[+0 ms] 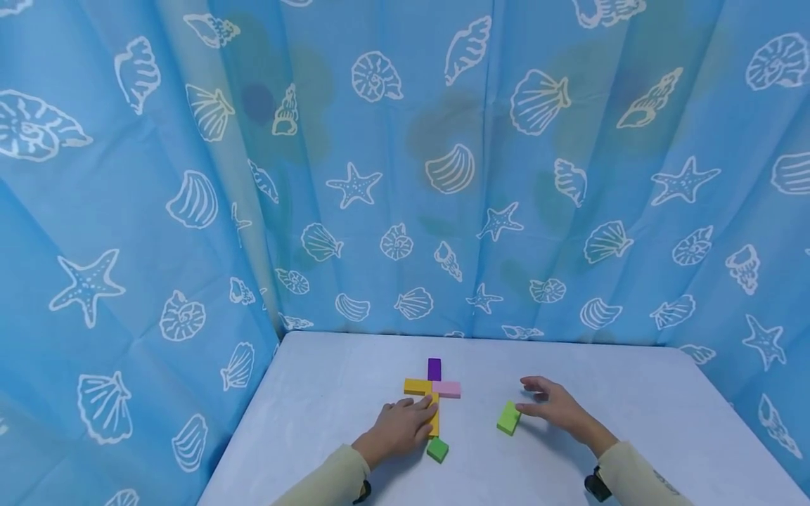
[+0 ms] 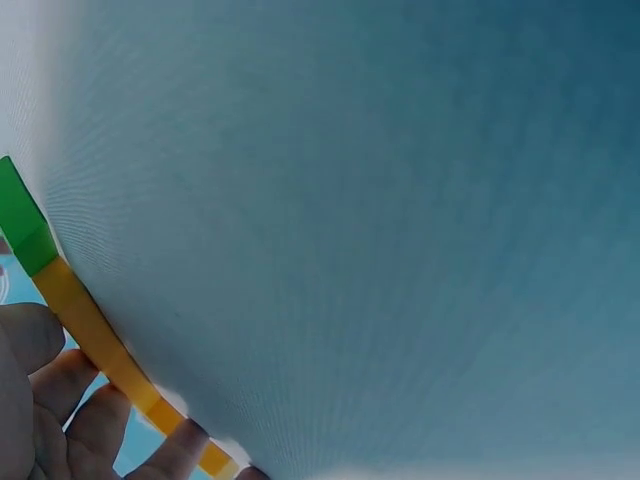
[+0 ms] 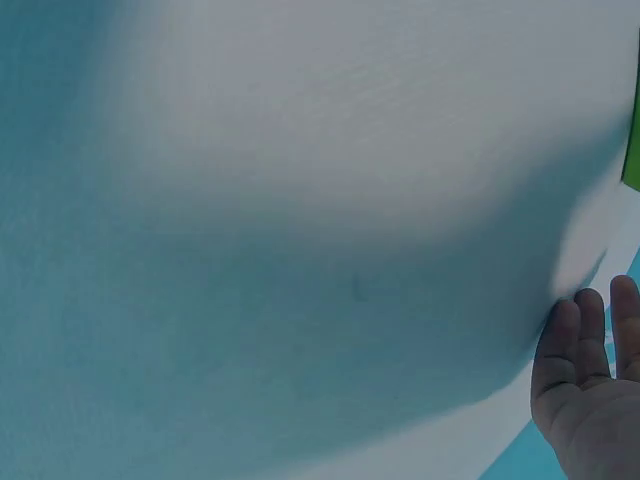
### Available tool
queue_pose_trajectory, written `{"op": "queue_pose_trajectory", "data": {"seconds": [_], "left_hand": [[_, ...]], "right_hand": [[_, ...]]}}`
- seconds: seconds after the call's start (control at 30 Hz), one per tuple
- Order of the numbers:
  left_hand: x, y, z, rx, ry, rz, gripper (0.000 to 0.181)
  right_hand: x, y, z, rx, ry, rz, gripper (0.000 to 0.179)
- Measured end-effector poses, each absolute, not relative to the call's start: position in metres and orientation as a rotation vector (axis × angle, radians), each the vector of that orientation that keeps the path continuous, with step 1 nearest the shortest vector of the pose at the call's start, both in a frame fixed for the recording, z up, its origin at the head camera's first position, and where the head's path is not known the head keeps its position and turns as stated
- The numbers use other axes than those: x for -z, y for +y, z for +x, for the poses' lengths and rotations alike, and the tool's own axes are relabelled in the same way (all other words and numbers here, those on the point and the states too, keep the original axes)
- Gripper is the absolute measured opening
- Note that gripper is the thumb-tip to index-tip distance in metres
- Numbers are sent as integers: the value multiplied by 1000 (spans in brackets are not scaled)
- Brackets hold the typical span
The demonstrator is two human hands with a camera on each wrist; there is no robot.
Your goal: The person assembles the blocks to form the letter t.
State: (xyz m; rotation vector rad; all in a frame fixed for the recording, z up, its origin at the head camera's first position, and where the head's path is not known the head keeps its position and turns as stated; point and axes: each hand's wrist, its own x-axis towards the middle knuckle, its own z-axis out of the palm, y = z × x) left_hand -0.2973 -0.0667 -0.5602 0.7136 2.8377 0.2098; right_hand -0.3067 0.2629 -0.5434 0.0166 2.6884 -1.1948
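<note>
My left hand [image 1: 403,426] lies over a line of coloured blocks, its fingertips on the upright yellow block [image 1: 434,422]. Another yellow block [image 1: 418,386] and a pink block [image 1: 447,389] form a crossbar above it, with a purple block [image 1: 434,369] at the far end. A green block [image 1: 437,450] sits at the near end; the left wrist view shows this green block [image 2: 25,220] against the yellow one [image 2: 95,330]. My right hand [image 1: 557,407] is beside a lime-green block [image 1: 508,418], thumb at its corner, fingers apart; whether they touch I cannot tell.
All the blocks lie on a white-covered table [image 1: 329,379]. Blue curtains [image 1: 405,197] with white shell and starfish prints hang behind it and on the left side.
</note>
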Motion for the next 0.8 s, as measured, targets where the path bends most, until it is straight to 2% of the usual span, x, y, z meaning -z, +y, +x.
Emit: {"op": "queue_pose_trajectory", "data": {"seconds": [0.33, 0.57, 0.8], "left_hand": [[558, -67, -297, -210, 2827, 718, 50], [556, -68, -297, -218, 2819, 719, 50], [556, -70, -296, -226, 2828, 745, 49]], "right_hand": [[543, 265, -309, 1196, 2680, 10, 75], [541, 257, -312, 1210, 2629, -78, 80], [545, 252, -313, 1193, 2652, -123, 74]]}}
